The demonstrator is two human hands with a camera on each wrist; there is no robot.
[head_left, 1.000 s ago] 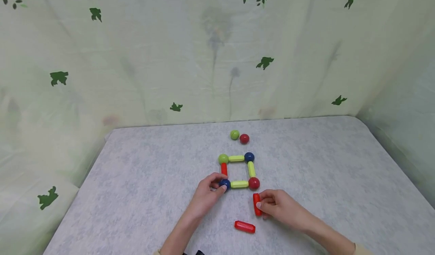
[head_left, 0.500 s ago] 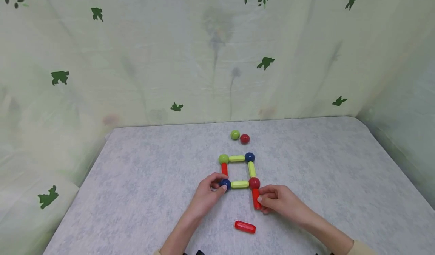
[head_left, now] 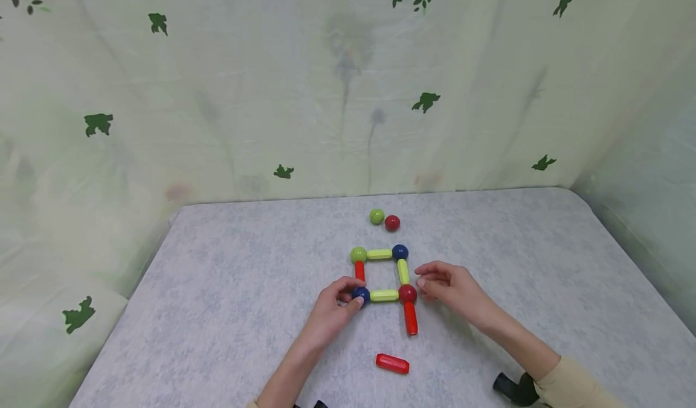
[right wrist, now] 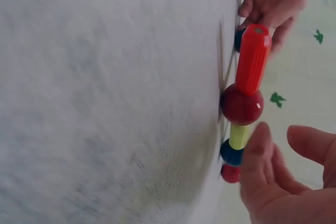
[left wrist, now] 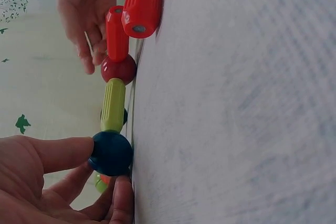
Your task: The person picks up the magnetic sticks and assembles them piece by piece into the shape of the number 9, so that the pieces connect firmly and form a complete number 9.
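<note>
A square of magnetic rods and balls lies on the table. My left hand (head_left: 336, 306) pinches its near-left blue ball (left wrist: 111, 153) between thumb and fingers. A red rod (head_left: 359, 271) and yellow-green rods (head_left: 383, 295) join this ball to a green ball (head_left: 358, 254), a far blue ball (head_left: 400, 251) and a red ball (head_left: 407, 294). Another red rod (head_left: 410, 318) sticks out from the red ball toward the near side. Just right of the square hovers my right hand (head_left: 454, 290), thumb and fingers apart, holding nothing.
One loose red rod (head_left: 393, 363) lies nearer the front. Behind the square sit a loose green ball (head_left: 377, 216) and a loose red ball (head_left: 392, 223). A patterned curtain (head_left: 234, 93) hangs along the table's back edge.
My right hand brought the red rod up to the red ball, where it now stays attached. It then let go and moved away toward the far side. The left hand kept its place.
</note>
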